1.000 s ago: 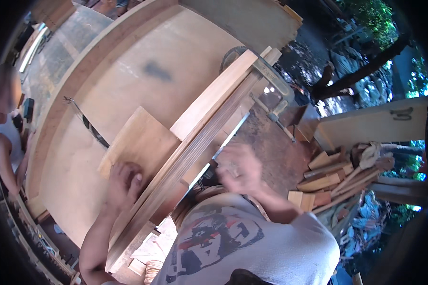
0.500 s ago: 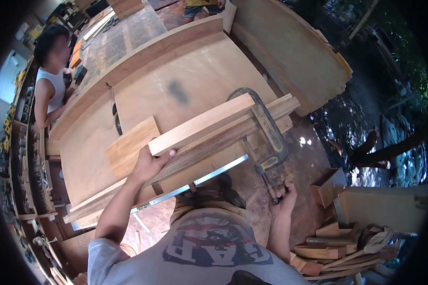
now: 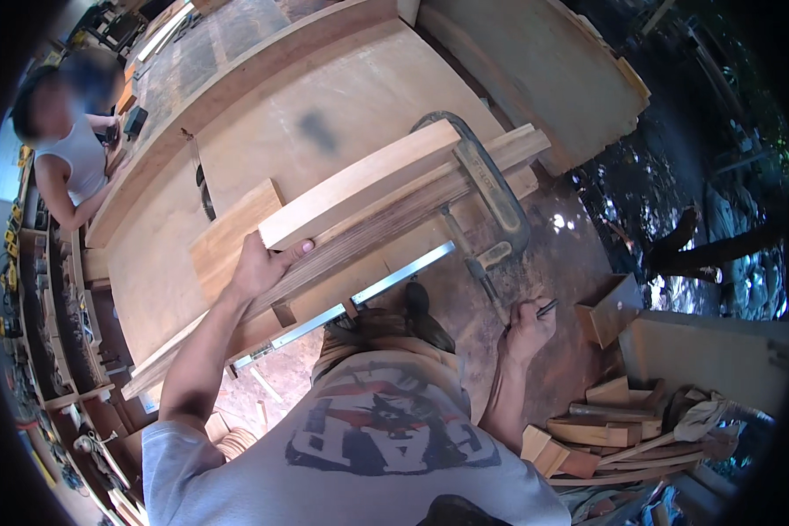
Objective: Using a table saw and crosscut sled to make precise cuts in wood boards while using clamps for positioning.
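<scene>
A pale wooden bar [image 3: 359, 188] lies along the table's near edge, beside a long fence of layered wood [image 3: 386, 215]. At the bar's left end my left hand [image 3: 267, 263] grips it, thumb over the near side, the other fingers partly hidden. A large dark C-clamp [image 3: 498, 193] straddles the bar's right part and the fence, its screw pointing toward me. My right hand [image 3: 530, 329] is closed round the handle at the screw's end, and a dark rod tip sticks out past the fist.
A flat wooden board [image 3: 237, 232] rests on the wide panel tabletop [image 3: 342, 114]. Below the near edge runs a metal rail [image 3: 403, 280]. Wood offcuts [image 3: 605, 430] and an open wooden box [image 3: 609, 311] lie at right. Another person [image 3: 70, 158] stands at far left, beside tool shelves.
My right hand has turned and risen slightly, and the rod tip now points right instead of down. My left hand stays on the bar. The view has shifted a little; the other person appears farther left.
</scene>
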A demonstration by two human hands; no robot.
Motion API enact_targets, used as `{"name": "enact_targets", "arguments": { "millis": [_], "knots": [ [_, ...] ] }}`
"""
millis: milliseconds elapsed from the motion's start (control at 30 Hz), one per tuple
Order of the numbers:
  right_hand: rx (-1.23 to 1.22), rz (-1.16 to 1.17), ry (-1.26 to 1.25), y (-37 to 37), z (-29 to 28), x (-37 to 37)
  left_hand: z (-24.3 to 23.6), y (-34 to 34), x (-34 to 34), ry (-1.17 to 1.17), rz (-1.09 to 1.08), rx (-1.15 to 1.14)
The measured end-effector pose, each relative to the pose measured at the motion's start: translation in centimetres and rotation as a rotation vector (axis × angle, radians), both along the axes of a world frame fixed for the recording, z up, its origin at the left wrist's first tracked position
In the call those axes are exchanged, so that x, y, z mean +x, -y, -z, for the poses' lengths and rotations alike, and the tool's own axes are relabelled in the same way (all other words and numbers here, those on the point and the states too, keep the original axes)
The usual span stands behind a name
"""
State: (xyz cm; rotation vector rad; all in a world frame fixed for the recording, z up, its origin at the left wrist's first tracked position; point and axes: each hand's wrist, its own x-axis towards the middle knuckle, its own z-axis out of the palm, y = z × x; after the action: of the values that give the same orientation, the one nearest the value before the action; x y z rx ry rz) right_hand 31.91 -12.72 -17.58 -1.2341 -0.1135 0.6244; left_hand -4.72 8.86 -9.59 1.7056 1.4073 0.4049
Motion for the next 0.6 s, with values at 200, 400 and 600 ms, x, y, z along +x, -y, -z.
{"name": "enact_targets", "arguments": {
  "millis": [200,400,600],
  "knots": [
    [-0.294,0.065,0.834,1.4,0.5,-0.5,0.4,0.2,-0.3,0.043,-0.010,0.043],
    [0.256,-0.748,1.672,1.4,-2.6,3.0,1.4,0.0,-1.0,0.050,-0.006,0.050],
    [-0.079,-1.327,1.968,1.3,-5.1,2.4,0.8,-0.1,-0.5,0.037,-0.043,0.023]
  ]
}}
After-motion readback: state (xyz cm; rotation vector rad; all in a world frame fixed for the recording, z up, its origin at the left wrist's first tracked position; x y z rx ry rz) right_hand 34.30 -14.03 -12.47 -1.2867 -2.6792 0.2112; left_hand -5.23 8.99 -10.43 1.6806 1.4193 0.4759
